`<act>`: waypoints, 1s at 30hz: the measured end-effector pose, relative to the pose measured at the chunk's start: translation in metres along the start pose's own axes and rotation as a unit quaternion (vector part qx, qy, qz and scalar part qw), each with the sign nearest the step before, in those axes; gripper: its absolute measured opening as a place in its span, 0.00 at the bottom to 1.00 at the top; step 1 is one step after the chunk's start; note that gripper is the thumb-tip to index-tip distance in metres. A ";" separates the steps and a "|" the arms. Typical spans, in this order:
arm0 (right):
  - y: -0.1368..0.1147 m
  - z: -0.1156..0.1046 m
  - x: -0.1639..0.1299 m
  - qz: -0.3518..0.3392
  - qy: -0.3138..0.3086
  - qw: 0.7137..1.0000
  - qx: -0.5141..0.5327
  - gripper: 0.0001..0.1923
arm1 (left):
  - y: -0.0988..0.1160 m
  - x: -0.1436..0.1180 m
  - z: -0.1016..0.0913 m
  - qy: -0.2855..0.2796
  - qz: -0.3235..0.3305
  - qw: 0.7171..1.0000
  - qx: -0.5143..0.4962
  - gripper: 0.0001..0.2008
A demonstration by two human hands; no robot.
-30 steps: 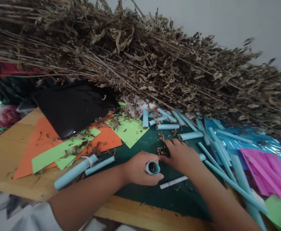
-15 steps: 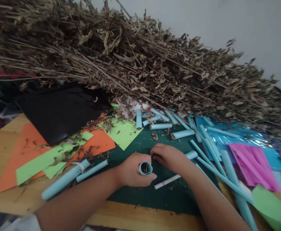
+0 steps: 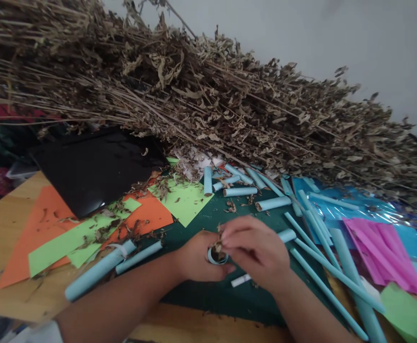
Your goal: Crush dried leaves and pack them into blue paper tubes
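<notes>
My left hand [image 3: 203, 257] is wrapped round a light blue paper tube [image 3: 212, 259], its open end facing up. Pinched in the fingers of my right hand [image 3: 258, 250] are dried leaves [image 3: 218, 244], held right at the tube's mouth. The leaves partly hide the opening, and some brown bits show inside it. Beneath my right hand a thin white stick [image 3: 240, 280] lies on the dark green mat [image 3: 201, 297], partly covered by the hand. Just beyond both hands, a few leaf crumbs [image 3: 230, 206] are scattered on the mat.
A large heap of dried stems and leaves [image 3: 208, 105] fills the back. Several blue tubes [image 3: 273, 203] lie behind my hands and to the right. Orange paper [image 3: 47, 214], green paper [image 3: 183, 200] and a black sheet [image 3: 97, 166] are at left; pink paper [image 3: 383, 252] is at right.
My right hand has moved from the mat beyond the tube to its mouth, now with dried leaves in its fingers. The left hand still grips the tube in nearly the same place.
</notes>
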State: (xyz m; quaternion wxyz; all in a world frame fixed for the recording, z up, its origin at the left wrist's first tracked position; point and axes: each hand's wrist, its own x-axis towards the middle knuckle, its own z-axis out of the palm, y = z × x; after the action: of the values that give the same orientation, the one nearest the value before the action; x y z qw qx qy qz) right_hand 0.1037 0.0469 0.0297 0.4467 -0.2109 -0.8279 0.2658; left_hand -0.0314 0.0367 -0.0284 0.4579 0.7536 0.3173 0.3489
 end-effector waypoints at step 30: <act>-0.008 -0.015 -0.001 0.051 -0.160 0.974 -0.152 0.10 | 0.002 -0.003 -0.001 -0.005 -0.025 0.996 -0.088 0.09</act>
State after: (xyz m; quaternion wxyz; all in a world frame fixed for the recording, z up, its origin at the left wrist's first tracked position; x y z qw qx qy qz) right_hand 0.1159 0.0440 0.0413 0.2573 -0.2726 -0.9075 0.1894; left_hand -0.0338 0.0344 -0.0272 0.5330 0.7035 0.3019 0.3604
